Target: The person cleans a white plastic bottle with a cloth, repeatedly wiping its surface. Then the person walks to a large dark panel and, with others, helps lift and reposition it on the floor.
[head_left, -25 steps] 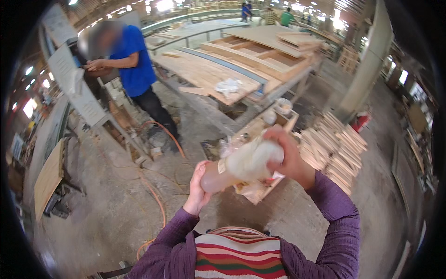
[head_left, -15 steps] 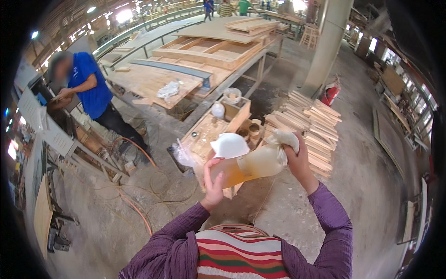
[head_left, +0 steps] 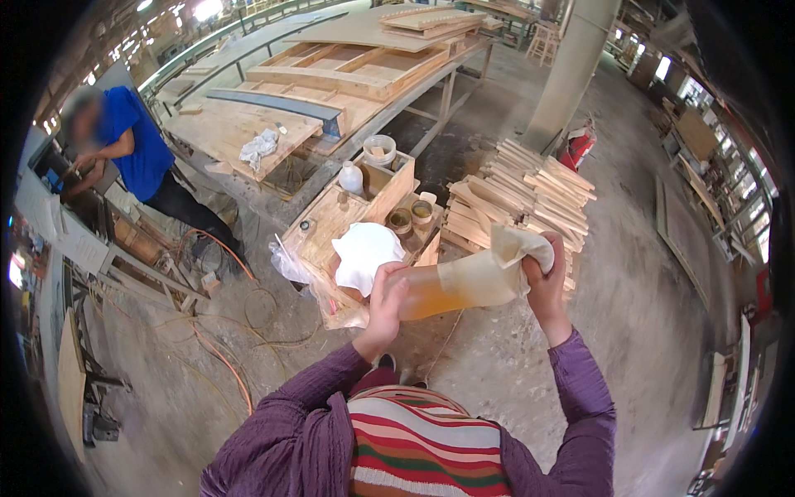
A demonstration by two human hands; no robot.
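Between my two hands a large translucent plastic bottle (head_left: 451, 288) lies tilted almost on its side, with amber liquid in it. My left hand (head_left: 385, 308) is closed around its left end. At the right end, my right hand (head_left: 544, 277) grips the bottle where a pale, crumpled cloth or film (head_left: 512, 248) wraps it; the mouth is hidden. Just beyond my left hand, a white cloth or sheet (head_left: 367, 257) rests at the near end of a wooden bench (head_left: 319, 224). A clear plastic bag (head_left: 333, 302) hangs at that bench's near side.
On the bench stand a white bottle (head_left: 351, 177), a tub (head_left: 379, 150) and brown-stained jars (head_left: 401, 220). Wood strips (head_left: 522, 190) are piled to the right, near a pillar (head_left: 571, 74) and red extinguisher (head_left: 577, 147). A person in blue (head_left: 137, 141) works at left; hoses (head_left: 224, 360) cross the floor.
Both hands have shifted slightly right with the bottle, still holding it. The view has turned, so the bench and its things sit further left and more of the white cloth shows.
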